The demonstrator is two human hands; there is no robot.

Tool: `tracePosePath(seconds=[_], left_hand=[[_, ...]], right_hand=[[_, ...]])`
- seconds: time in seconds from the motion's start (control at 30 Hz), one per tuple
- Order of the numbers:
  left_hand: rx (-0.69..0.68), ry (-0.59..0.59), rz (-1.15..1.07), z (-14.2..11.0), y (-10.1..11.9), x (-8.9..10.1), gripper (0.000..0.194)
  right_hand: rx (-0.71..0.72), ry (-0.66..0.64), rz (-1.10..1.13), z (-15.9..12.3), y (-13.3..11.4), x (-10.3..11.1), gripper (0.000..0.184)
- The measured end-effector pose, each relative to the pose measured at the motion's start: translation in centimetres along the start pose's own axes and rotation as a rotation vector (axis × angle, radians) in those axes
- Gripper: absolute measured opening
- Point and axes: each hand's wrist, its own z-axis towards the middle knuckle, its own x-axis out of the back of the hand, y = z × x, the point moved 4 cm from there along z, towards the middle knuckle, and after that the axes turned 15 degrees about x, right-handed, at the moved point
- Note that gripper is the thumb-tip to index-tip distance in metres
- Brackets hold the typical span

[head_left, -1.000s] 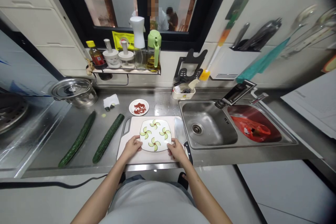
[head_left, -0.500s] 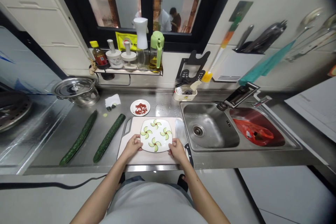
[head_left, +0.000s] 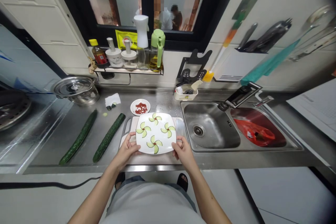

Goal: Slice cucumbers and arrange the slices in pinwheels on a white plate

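Both my hands grip a white squarish plate (head_left: pixel 155 133) above the pale cutting board (head_left: pixel 147 160). My left hand (head_left: pixel 127 149) is closed on its left edge, thumb on the rim. Closed on the right edge is my right hand (head_left: pixel 183 150). Cucumber slices (head_left: pixel 156 119) lie on the plate in several pinwheel shapes, each with small red bits at its centre. Behind the plate stands a small white dish (head_left: pixel 133 107) of red pieces. A knife blade (head_left: pixel 180 126) shows at the board's right side; its handle is hidden by my right hand and forearm.
Two whole cucumbers (head_left: pixel 109 138) lie left of the board. A lidded steel pot (head_left: pixel 78 92) stands at the back left, near a white tissue (head_left: pixel 113 99). On the right is a double sink (head_left: pixel 210 126) with a red plastic bag (head_left: pixel 256 132). A bottle shelf (head_left: pixel 131 71) hangs behind.
The plate has risen off the cutting board toward me and looks larger, with both hands still holding its edges. The knife handle, visible before, is now covered.
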Motion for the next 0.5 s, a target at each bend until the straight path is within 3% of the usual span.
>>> tracePosePath(seconds=[0.17,0.3,0.4,0.5], left_hand=[[-0.014,-0.003,-0.042,-0.6,0.2,-0.3,0.077],[0.006,-0.003,-0.024,-0.5,-0.3,-1.0,0.077],[0.030,-0.043,-0.032,-0.4,-1.0,-2.3,0.074],[0.051,-0.131,-0.005,0.0,-2.0,-3.5,0.073]], right_hand=[[-0.022,0.064,0.124,-0.4,0.2,-0.1,0.050],[-0.136,0.038,0.331,-0.6,0.3,-1.3,0.049],[-0.209,0.055,0.444,-0.9,0.8,-2.0,0.050],[-0.205,0.136,0.477,-1.8,1.9,-0.9,0.060]])
